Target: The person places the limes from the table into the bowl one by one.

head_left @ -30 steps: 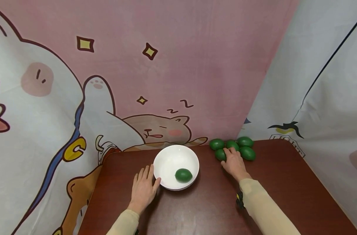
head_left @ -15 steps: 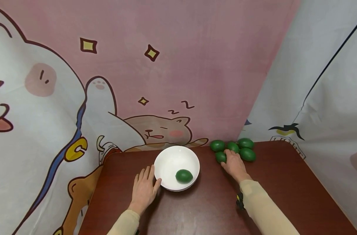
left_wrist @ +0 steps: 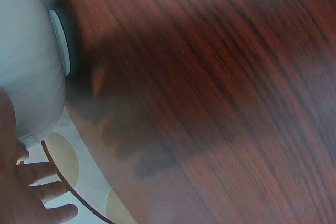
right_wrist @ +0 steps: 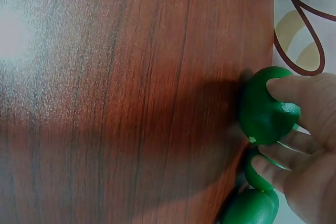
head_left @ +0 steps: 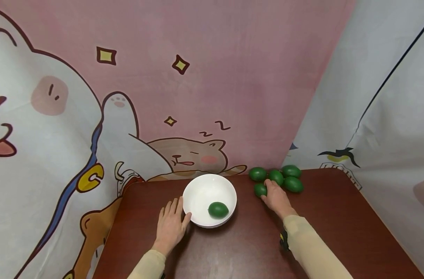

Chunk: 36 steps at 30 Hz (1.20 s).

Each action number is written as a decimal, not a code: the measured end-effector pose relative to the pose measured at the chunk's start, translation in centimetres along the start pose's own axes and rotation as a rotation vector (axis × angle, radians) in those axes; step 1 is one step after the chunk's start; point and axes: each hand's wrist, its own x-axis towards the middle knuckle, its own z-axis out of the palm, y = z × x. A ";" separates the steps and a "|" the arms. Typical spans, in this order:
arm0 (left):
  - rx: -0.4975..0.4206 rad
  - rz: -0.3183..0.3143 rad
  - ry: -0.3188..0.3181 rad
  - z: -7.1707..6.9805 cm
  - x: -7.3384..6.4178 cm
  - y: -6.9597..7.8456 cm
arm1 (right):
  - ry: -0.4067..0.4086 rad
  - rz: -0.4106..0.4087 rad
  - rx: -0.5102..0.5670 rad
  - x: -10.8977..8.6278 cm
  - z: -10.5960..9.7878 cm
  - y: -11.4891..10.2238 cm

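A white bowl point(head_left: 199, 193) stands on the table with one green lime point(head_left: 218, 210) lying inside it. My left hand point(head_left: 171, 223) rests against the bowl's left side, its fingers straight and spread. In the left wrist view the fingers point(left_wrist: 44, 190) reach along the bowl's outer wall. At the back right, my right hand point(head_left: 277, 198) grips another lime point(head_left: 260, 190) at the front of a cluster. The right wrist view has the thumb on top of this lime point(right_wrist: 265, 111), with the other fingers partly hidden behind it.
Several more limes point(head_left: 293, 184) sit close together behind and beside my right hand, near the table's back edge. A printed cartoon cloth point(head_left: 261, 97) hangs directly behind the brown table point(head_left: 233, 252).
The gripped lime and my right hand have shifted slightly left and toward me, a little away from the other limes. My left hand keeps its place at the bowl.
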 end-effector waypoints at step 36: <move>-0.001 -0.004 -0.007 0.1 -0.1 0.0 | 0.043 -0.078 -0.031 -2.0 1.2 -0.4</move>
